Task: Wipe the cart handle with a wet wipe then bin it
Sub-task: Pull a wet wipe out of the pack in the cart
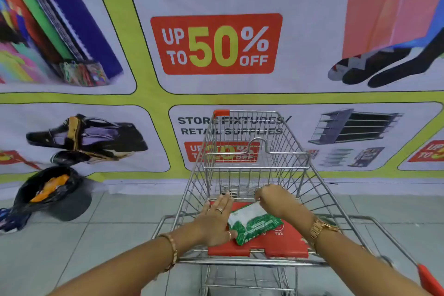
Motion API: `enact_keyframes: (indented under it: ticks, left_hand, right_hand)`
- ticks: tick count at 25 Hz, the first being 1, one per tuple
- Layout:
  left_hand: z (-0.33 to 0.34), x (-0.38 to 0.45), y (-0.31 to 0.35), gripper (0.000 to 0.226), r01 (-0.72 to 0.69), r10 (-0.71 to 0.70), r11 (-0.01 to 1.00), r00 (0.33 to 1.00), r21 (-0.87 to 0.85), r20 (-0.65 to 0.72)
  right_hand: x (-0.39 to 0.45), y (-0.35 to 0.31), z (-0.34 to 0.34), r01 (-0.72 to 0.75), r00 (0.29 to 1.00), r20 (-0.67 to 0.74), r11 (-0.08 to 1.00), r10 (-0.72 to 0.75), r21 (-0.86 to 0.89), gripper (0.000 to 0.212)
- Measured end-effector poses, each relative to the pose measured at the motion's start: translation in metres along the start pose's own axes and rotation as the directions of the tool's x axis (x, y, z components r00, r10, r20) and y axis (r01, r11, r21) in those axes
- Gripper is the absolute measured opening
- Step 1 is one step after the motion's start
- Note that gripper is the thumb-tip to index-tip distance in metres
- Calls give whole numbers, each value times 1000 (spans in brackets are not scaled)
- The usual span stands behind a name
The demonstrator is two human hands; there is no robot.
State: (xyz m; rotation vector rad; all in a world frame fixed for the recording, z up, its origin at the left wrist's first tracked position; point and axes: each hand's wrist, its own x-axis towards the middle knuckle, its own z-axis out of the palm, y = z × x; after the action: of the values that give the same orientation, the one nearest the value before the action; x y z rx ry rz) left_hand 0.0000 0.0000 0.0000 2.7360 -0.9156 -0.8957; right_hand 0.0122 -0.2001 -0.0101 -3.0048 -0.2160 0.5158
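Hands meet over the red child seat (288, 246) of the cart (242, 262): the left hand (215, 220) presses flat and open on the wipes pack (253, 222), while the right hand (276, 199) seems pinched on the pack's far end, fingertips hidden. A black bin bag (51, 193) sits on the floor to the left.

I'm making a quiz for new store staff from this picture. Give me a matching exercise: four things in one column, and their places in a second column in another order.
Things:
1. wet wipe pack
2. bin bag
3. left hand
4. right hand

Places:
A. on the floor, left of the cart
B. flat on the pack's left side
C. on the red child-seat flap
D. at the pack's top end

Pairs: 1-C, 2-A, 3-B, 4-D
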Motion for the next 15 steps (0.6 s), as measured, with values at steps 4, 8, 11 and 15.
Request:
enact_keyframes:
  ticks: [4, 8, 11, 15]
  left_hand:
    - [12, 31, 0, 90, 12, -25, 998, 974, 59, 225]
    - [23, 44, -4, 88, -16, -21, 994, 938, 104, 346]
    - [29, 48, -5, 90, -30, -23, 991, 923, 133, 384]
    - [34, 49, -8, 93, 2, -68, 987, 914, 161, 400]
  right_hand:
    - [19, 11, 23, 26, 991, 135, 999, -19, -48, 32]
    - [31, 16, 30, 50, 980, 191, 999, -47, -13, 35]
    - [33, 16, 33, 86, 979, 188, 996, -79, -26, 16]
    - [33, 15, 23, 120, 977, 181, 992, -111, -38, 25]
